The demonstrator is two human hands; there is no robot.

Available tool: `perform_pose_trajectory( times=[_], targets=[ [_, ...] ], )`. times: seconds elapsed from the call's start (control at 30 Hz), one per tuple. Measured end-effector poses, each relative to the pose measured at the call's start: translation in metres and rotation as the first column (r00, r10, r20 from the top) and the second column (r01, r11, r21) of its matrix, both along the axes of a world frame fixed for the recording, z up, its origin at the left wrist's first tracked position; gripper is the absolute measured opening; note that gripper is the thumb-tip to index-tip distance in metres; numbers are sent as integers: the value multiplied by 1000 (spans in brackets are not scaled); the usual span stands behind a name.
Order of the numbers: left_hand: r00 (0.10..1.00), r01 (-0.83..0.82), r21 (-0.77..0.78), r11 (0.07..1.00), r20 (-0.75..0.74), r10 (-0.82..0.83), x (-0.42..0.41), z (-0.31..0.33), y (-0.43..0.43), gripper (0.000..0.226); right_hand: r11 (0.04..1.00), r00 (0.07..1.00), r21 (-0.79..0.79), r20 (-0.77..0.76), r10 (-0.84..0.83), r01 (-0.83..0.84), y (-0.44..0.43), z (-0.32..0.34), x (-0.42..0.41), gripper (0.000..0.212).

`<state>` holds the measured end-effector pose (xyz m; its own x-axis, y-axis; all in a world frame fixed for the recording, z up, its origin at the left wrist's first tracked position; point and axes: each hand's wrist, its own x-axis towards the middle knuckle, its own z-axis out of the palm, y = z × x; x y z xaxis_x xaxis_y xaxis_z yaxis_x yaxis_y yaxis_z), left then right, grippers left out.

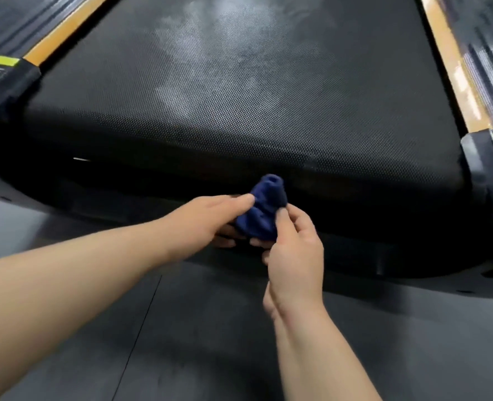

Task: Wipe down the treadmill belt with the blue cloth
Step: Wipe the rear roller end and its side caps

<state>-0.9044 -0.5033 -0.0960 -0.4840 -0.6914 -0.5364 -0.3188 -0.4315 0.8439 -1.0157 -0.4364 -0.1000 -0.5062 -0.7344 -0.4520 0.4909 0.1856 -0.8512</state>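
Both hands — left [207, 218], right [293, 250] — pinch the bunched cloth [264, 209] (off the belt [239, 91] ahead); a wadded cloth may wipe unevenly.

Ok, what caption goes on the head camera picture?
Left hand and right hand hold a bunched blue cloth by the treadmill belt.

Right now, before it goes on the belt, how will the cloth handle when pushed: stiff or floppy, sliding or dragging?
Probably floppy: the cloth sits crumpled in soft folds between the left hand and right hand. Likely light, since fingers and thumbs alone hold it up. It may drag and bunch rather than glide, as the belt has a dotted texture.
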Motion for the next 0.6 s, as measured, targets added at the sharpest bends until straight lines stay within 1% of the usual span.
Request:
perform_pose_trajectory(
  times=[0.03, 0.1, 0.13, 0.2, 0.23, 0.27, 0.3, 0.33, 0.37, 0.4, 0.43, 0.47, 0.5, 0.53, 0.57, 0.6],
  targets=[
    [999, -21, 74, 997, -47, 24, -9, 0, 1, 26, 999, 998, -3, 28, 47, -47, -1, 1, -2, 21],
    [988, -105, 126, 986, -99, 118, -27, 3, 3, 12, 988, 986, 0, 53, 156, -156, -2, 8, -11, 30],
    [976, -171, 141, 975, -110, 187, -34, 3, 4, 10, 972, 972, 19, 15, 233, -233, -1, 11, -20, 34],
    [920, -333, 195, 923, -146, 363, -45, -2, 9, 10, 918, 906, 105, -154, 394, -382, 2, 20, -41, 39],
    [862, -437, 224, 871, -173, 476, -49, -5, 13, 10, 897, 857, 156, -267, 441, -413, 3, 25, -53, 39],
    [773, -555, 247, 794, -198, 602, -52, -8, 18, 11, 894, 812, 188, -374, 447, -406, 4, 31, -65, 37],
    [663, -673, 250, 696, -212, 718, -53, -11, 21, 14, 907, 776, 186, -472, 419, -377, 3, 38, -75, 35],
    [537, -784, 229, 577, -216, 815, -53, -15, 23, 18, 932, 735, 148, -578, 353, -332, 0, 47, -83, 34],
    [408, -874, 190, 447, -211, 888, -52, -18, 23, 23, 953, 671, 85, -692, 266, -291, -6, 57, -89, 32],
    [301, -933, 139, 332, -204, 932, -51, -19, 21, 27, 960, 581, 13, -794, 181, -281, -16, 66, -91, 31],
    [217, -960, 126, 248, -217, 952, -53, -16, 19, 29, 950, 472, -33, -873, 124, -311, -29, 73, -91, 29],
    [148, -966, 171, 195, -253, 956, -57, -13, 17, 28, 929, 347, -34, -932, 104, -369, -45, 77, -89, 27],
    [71, -947, 280, 158, -299, 952, -63, -8, 15, 21, 899, 218, 5, -970, 111, -438, -62, 77, -85, 27],
    [3, -899, 412, 148, -333, 943, -71, -1, 13, 12, 860, 83, 79, -987, 139, -503, -79, 74, -80, 28],
    [-57, -843, 519, 140, -347, 936, -77, 3, 12, 7, 822, -65, 177, -984, 169, -542, -95, 67, -77, 31],
    [-104, -806, 579, 127, -349, 931, -82, 4, 11, 9, 795, -206, 274, -960, 191, -542, -106, 59, -74, 33]
  ],
)
